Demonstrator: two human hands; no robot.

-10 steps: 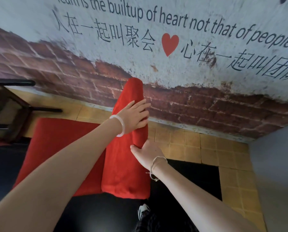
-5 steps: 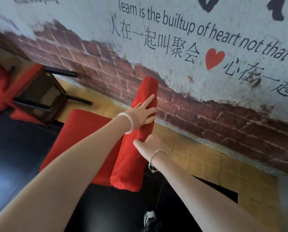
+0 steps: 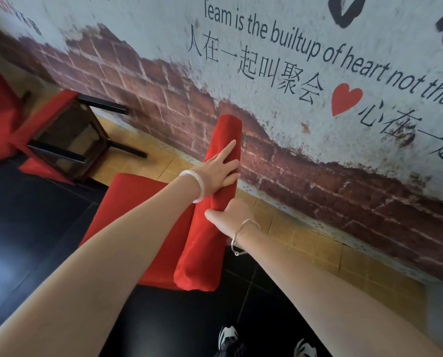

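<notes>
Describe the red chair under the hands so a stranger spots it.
Start at the brick-painted wall. At its foot stands the red-covered chair, seat and back wrapped. Unlike the dark-framed chair farther left, it has the left hand and right hand on its backrest.

Red cloth (image 3: 201, 256), smooth, long narrow rounded fold, far end toward the wall (image 3: 370, 176)

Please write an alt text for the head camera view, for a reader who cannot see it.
A person's left hand lies flat on a red-covered chair back while the right hand grips its edge lower down. Behind stands a wall painted with bricks, lettering and a red heart; a second chair is at the left.
</notes>
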